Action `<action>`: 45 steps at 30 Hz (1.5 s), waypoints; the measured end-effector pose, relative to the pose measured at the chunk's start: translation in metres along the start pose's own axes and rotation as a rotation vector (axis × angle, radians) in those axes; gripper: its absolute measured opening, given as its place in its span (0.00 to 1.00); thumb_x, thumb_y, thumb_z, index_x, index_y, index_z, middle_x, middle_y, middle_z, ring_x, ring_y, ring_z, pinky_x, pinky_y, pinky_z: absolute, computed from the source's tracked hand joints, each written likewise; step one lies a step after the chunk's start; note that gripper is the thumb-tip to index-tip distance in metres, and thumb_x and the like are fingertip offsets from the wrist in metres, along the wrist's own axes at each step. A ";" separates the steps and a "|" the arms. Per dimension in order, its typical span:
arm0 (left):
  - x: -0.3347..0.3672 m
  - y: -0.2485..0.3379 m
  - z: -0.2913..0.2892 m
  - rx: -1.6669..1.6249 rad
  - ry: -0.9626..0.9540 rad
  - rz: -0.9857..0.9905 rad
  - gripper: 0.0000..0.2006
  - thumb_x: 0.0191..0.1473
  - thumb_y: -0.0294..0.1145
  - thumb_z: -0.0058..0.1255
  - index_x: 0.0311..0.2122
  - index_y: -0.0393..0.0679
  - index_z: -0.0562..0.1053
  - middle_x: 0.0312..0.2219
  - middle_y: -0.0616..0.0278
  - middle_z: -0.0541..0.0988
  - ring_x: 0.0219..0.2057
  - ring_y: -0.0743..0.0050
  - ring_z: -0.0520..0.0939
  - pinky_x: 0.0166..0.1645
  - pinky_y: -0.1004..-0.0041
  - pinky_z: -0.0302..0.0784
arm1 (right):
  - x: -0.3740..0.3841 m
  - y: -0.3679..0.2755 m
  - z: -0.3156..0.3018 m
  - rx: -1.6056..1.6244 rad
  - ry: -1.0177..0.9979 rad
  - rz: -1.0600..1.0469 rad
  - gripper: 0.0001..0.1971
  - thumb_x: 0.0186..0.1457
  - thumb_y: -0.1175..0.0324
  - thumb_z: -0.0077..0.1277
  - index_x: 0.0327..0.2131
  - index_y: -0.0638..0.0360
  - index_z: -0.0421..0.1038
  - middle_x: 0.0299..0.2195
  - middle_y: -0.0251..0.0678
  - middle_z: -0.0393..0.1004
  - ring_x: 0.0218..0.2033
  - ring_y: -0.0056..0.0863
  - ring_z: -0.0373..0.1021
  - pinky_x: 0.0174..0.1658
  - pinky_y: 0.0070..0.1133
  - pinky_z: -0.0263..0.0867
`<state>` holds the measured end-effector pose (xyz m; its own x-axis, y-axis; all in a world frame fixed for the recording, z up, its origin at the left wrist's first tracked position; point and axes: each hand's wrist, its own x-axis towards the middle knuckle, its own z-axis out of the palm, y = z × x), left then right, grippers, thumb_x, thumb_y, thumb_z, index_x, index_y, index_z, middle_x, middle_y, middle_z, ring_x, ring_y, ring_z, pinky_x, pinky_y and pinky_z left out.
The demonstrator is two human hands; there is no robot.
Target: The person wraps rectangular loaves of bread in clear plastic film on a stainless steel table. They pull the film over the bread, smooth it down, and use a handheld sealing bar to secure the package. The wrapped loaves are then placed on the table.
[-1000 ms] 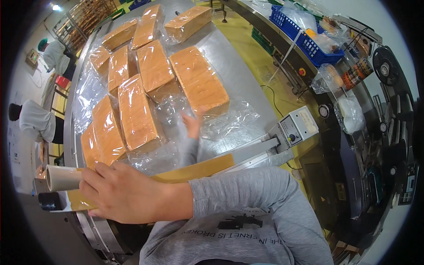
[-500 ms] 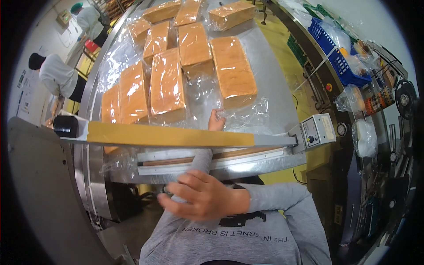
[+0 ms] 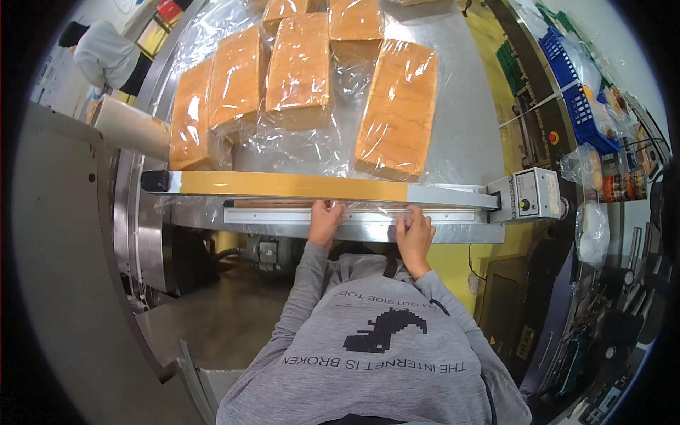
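Note:
Both of my hands are at the front of a bag sealer, fingertips at its sealing bed (image 3: 283,214). My left hand (image 3: 326,222) pinches the loose end of a clear plastic bag (image 3: 379,206). To its right, my right hand (image 3: 416,237) has its fingers closed on the same bag end. The bag runs under the raised yellow sealer arm (image 3: 297,186) toward a long wrapped bread loaf (image 3: 398,110). This loaf lies slightly turned on the steel table, just beyond the arm. The arm hides part of the bag.
Several more bagged loaves (image 3: 299,64) lie at the far left of the steel table (image 3: 464,106). The sealer's control box (image 3: 535,195) stands at the right. A film roll (image 3: 131,127) is at the left, and a co-worker (image 3: 110,57) stands beyond it. Blue crates (image 3: 577,92) sit far right.
My left hand has drawn back from beyond the sealer arm to the bed. My right hand has moved from my chest to the bag end. The loaf now lies closer to the sealer.

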<state>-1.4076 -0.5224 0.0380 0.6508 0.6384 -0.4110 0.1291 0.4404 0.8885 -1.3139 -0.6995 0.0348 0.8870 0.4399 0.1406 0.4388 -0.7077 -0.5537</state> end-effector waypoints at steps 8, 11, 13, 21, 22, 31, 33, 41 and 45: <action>0.008 -0.018 -0.043 -0.157 1.057 0.434 0.16 0.53 0.37 0.37 0.43 0.38 0.58 0.44 0.56 0.56 0.45 0.67 0.61 0.51 0.67 0.60 | -0.021 0.023 -0.012 -0.014 0.090 -0.063 0.05 0.49 0.69 0.44 0.24 0.58 0.62 0.20 0.38 0.65 0.24 0.38 0.63 0.28 0.30 0.55; -0.002 -0.026 -0.061 -0.315 1.060 0.326 0.24 0.54 0.43 0.34 0.50 0.35 0.53 0.48 0.54 0.52 0.50 0.64 0.58 0.58 0.66 0.50 | -0.022 0.024 -0.014 0.059 0.113 -0.085 0.06 0.49 0.71 0.44 0.22 0.60 0.61 0.19 0.39 0.63 0.22 0.39 0.62 0.27 0.30 0.55; 0.000 -0.037 -0.062 -0.408 0.938 0.356 0.28 0.55 0.46 0.33 0.54 0.34 0.49 0.51 0.54 0.49 0.54 0.64 0.54 0.59 0.67 0.46 | -0.023 0.024 -0.014 0.108 0.125 -0.083 0.07 0.50 0.71 0.44 0.22 0.61 0.61 0.18 0.40 0.63 0.21 0.39 0.61 0.25 0.30 0.55; 0.022 -0.026 -0.065 -0.464 0.792 0.321 0.35 0.54 0.48 0.35 0.57 0.36 0.42 0.54 0.55 0.46 0.57 0.67 0.50 0.60 0.67 0.41 | -0.019 0.022 -0.021 0.266 0.165 0.019 0.11 0.52 0.69 0.44 0.21 0.63 0.59 0.17 0.42 0.62 0.18 0.41 0.59 0.22 0.29 0.56; 0.027 -0.024 -0.067 -0.433 0.777 0.307 0.35 0.54 0.48 0.36 0.57 0.36 0.42 0.54 0.55 0.46 0.57 0.67 0.50 0.60 0.67 0.41 | -0.017 0.022 -0.022 0.250 0.172 0.021 0.11 0.52 0.69 0.44 0.21 0.63 0.59 0.18 0.42 0.62 0.19 0.41 0.59 0.23 0.29 0.56; 0.025 -0.014 -0.039 0.414 0.463 0.863 0.31 0.47 0.39 0.51 0.52 0.38 0.51 0.49 0.53 0.54 0.52 0.56 0.55 0.56 0.62 0.52 | -0.004 0.021 -0.029 0.291 0.294 -0.105 0.09 0.52 0.73 0.42 0.22 0.65 0.57 0.27 0.43 0.63 0.28 0.39 0.61 0.33 0.26 0.59; 0.001 -0.010 -0.018 0.827 0.175 0.832 0.32 0.44 0.37 0.54 0.51 0.41 0.52 0.46 0.52 0.57 0.51 0.55 0.56 0.54 0.62 0.54 | -0.009 0.024 -0.027 0.371 0.209 0.048 0.08 0.51 0.74 0.43 0.22 0.65 0.57 0.28 0.44 0.63 0.29 0.39 0.61 0.34 0.26 0.59; 0.020 -0.035 -0.009 0.871 0.190 0.662 0.10 0.38 0.27 0.55 0.25 0.43 0.64 0.21 0.62 0.66 0.27 0.67 0.71 0.30 0.70 0.66 | 0.009 0.029 -0.011 0.331 0.399 -0.088 0.12 0.47 0.75 0.48 0.20 0.61 0.53 0.24 0.39 0.61 0.28 0.34 0.60 0.33 0.24 0.58; 0.024 -0.042 -0.010 0.381 0.214 0.593 0.11 0.39 0.21 0.50 0.17 0.40 0.59 0.10 0.67 0.56 0.14 0.81 0.65 0.19 0.76 0.63 | 0.016 0.044 -0.005 0.371 0.290 0.165 0.15 0.48 0.74 0.48 0.18 0.59 0.51 0.18 0.34 0.55 0.22 0.27 0.55 0.28 0.21 0.55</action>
<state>-1.4048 -0.5194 -0.0109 0.5367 0.8276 0.1645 0.0774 -0.2424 0.9671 -1.2794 -0.7257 0.0167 0.9670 0.1291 0.2197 0.2548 -0.4872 -0.8353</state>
